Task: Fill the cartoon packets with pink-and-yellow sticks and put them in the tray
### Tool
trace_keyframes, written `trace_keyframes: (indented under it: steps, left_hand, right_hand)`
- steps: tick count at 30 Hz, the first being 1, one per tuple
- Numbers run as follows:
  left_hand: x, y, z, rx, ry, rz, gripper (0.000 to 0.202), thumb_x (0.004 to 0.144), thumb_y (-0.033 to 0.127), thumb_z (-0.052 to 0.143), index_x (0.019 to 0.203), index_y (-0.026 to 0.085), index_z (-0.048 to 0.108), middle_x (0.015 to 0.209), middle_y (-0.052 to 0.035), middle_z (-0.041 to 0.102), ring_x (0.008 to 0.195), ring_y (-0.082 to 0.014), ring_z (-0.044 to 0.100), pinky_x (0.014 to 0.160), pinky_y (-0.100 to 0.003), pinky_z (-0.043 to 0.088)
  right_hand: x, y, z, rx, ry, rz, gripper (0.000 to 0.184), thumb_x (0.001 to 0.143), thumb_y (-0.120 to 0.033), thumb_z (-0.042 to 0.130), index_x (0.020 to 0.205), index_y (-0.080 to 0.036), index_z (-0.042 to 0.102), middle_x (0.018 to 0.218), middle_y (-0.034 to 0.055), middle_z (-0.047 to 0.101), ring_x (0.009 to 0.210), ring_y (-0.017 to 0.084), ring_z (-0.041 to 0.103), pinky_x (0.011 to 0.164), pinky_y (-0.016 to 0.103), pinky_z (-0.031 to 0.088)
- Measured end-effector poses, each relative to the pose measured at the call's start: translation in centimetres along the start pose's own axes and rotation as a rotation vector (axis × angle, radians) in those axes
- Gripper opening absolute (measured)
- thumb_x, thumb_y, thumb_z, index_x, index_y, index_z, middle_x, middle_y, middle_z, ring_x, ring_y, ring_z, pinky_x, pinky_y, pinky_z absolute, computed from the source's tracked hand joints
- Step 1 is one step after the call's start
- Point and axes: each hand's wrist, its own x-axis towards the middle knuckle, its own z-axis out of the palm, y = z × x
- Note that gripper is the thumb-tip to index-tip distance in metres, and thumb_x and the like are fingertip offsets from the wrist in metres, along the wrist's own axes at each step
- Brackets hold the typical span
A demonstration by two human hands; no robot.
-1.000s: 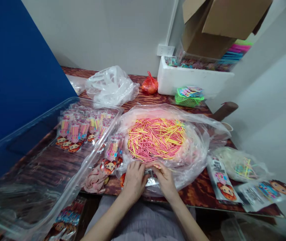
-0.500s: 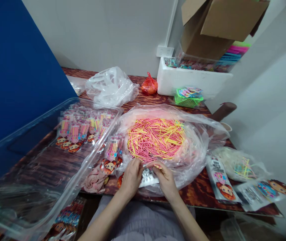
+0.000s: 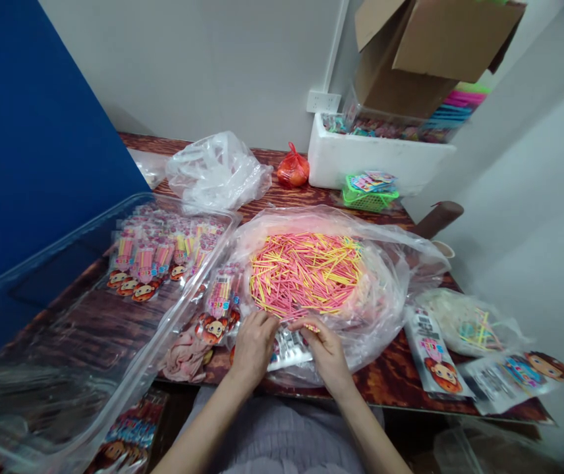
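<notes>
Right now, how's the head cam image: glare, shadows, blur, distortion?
Head view, overall: soft light, dim shading on the right wall; glare on the clear tub's rim and white plastic bag. Head view, edges: wide-angle stretch, lower-left blurred, upper-right corner dark. Head view, centre: pink and yellow sticks distinguishable, fine packet print illegible.

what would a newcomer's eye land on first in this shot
Likely the bright heap of thin pink and yellow sticks at centre, in an open translucent plastic bag on the red-brown wooden table. The bare left hand and right hand are at its near edge. A large blue panel fills the upper left; an open brown cardboard box tops the upper right.
</notes>
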Motion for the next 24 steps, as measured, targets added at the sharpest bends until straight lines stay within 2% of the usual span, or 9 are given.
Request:
trace_keyframes:
  steps: [7, 12, 17, 24]
  left_hand:
    - [0.2, -0.2, 0.0, 0.021, 0.027, -0.020, 0.020, 0.095, 0.018, 0.047, 0.091, 0.017, 0.067, 0.084, -0.0074, 0.066, 0.082, -0.0246, 0.059, 0.072, -0.036, 0.045]
    - [0.2, -0.7, 0.0, -0.168, 0.125, -0.055, 0.022, 0.096, 0.019, 0.044, 0.099, 0.017, 0.066, 0.091, -0.0084, 0.070, 0.086, -0.0237, 0.063, 0.076, -0.036, 0.049]
    - [0.2, -0.4, -1.3, -0.382, 0.224, -0.101, 0.022, 0.096, 0.021, 0.046, 0.101, 0.020, 0.067, 0.104, -0.0074, 0.070, 0.097, -0.0203, 0.065, 0.086, -0.033, 0.050]
    - [0.3, -0.2, -2.4, -0.482, 0.237, -0.151, 0.021, 0.095, 0.024, 0.047, 0.099, 0.020, 0.068, 0.102, -0.0070, 0.069, 0.098, -0.0202, 0.064, 0.087, -0.033, 0.049]
  right_hand:
    - [0.2, -0.1, -0.2, -0.008, 0.009, 0.002, 0.018, 0.093, -0.025, 0.054, 0.096, -0.025, 0.072, 0.094, 0.0018, 0.072, 0.092, 0.019, 0.064, 0.085, 0.028, 0.044]
    - [0.0, -0.1, -0.2, -0.018, 0.009, 0.004, 0.018, 0.093, -0.026, 0.054, 0.092, -0.023, 0.072, 0.093, 0.0025, 0.071, 0.091, 0.019, 0.064, 0.084, 0.028, 0.045]
    - [0.0, -0.1, -0.3, -0.032, 0.010, 0.012, 0.019, 0.093, -0.028, 0.054, 0.093, -0.023, 0.071, 0.092, 0.0035, 0.071, 0.090, 0.020, 0.064, 0.082, 0.030, 0.046]
    - [0.0, -0.2, -0.2, -0.035, 0.014, 0.014, 0.019, 0.093, -0.029, 0.054, 0.092, -0.023, 0.072, 0.093, 0.0038, 0.072, 0.090, 0.021, 0.065, 0.082, 0.030, 0.047]
